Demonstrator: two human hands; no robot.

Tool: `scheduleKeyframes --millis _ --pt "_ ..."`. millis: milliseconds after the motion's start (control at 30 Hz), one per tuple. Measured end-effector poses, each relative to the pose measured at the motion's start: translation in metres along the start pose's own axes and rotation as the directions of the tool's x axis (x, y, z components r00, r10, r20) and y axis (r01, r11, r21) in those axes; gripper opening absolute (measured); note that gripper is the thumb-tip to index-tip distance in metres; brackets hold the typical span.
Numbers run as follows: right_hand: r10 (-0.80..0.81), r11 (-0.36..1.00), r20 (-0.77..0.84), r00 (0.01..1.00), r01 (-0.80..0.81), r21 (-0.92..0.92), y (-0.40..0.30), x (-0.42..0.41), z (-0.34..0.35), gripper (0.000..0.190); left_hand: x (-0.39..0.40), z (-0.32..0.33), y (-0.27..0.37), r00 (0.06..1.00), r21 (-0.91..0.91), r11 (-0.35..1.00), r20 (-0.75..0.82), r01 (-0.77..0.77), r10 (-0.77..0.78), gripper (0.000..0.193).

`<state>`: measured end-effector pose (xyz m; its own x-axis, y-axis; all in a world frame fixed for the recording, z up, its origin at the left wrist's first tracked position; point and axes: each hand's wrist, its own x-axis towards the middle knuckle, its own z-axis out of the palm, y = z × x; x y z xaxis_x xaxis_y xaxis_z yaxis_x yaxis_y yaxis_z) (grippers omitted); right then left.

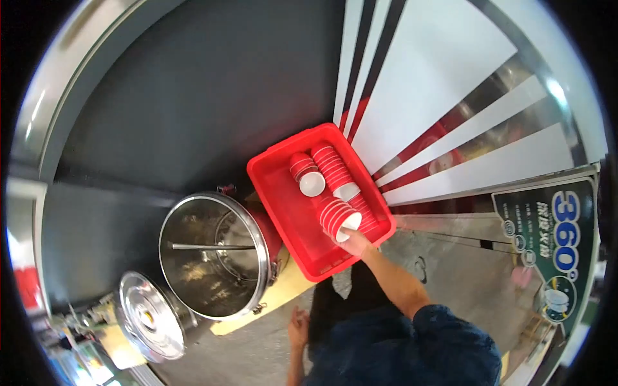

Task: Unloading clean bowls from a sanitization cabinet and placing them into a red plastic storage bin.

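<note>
My right hand (355, 242) grips a nested stack of red bowls with white insides (334, 214) by its near end, thumb at the open mouth. The stack is tilted inside a rectangular red plastic tub (292, 217). Beyond it, a long row of nested bowls (330, 166) lies along the tub's right side. A shorter stack (303, 166) lies beside that row, its white mouth towards me. More nested bowls (365, 211) show at the lower right, partly hidden by the held stack. Away from the tub, my left hand (299, 324) hangs low, fingers loosely bent and apart, holding nothing.
Left of the tub stands a large open stainless steel barrel (263, 231) with a metal rod across it and clamps at its rim. A shiny metal lid (149, 318) sits further left. Dark and white wall panels (434, 82) rise behind; a printed sign (555, 241) stands right.
</note>
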<state>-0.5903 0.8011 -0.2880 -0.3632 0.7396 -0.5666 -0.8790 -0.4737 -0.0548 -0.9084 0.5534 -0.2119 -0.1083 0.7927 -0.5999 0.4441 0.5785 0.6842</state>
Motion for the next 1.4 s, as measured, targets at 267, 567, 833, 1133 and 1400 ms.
scheduleKeyframes --millis 267,567,833,1133,1400 --pt "-0.086 0.996 -0.004 0.996 0.086 0.019 -0.001 0.108 -0.006 0.057 -0.088 0.052 -0.163 0.921 -0.066 0.920 -0.037 0.386 -0.389 0.052" --pt "-0.154 0.984 -0.184 0.971 0.167 0.060 0.008 0.186 -0.037 0.055 -0.104 0.070 -0.130 0.886 -0.256 0.848 0.105 0.463 -0.452 0.048" --pt "-0.139 0.990 -0.179 0.974 0.142 0.006 -0.010 0.202 -0.043 0.050 -0.072 0.051 -0.044 0.893 -0.066 0.891 0.058 0.450 -0.447 0.043" --pt "-0.334 0.939 -0.533 0.777 0.326 -0.113 -0.036 0.259 -0.106 0.046 -0.043 0.070 -0.019 0.924 -0.054 0.927 0.119 0.371 -0.363 0.043" --pt "-0.181 0.917 -0.639 0.748 -0.107 -0.385 -0.006 0.247 -0.062 0.054 -0.056 0.058 -0.031 0.925 -0.063 0.923 0.041 0.379 -0.377 0.042"
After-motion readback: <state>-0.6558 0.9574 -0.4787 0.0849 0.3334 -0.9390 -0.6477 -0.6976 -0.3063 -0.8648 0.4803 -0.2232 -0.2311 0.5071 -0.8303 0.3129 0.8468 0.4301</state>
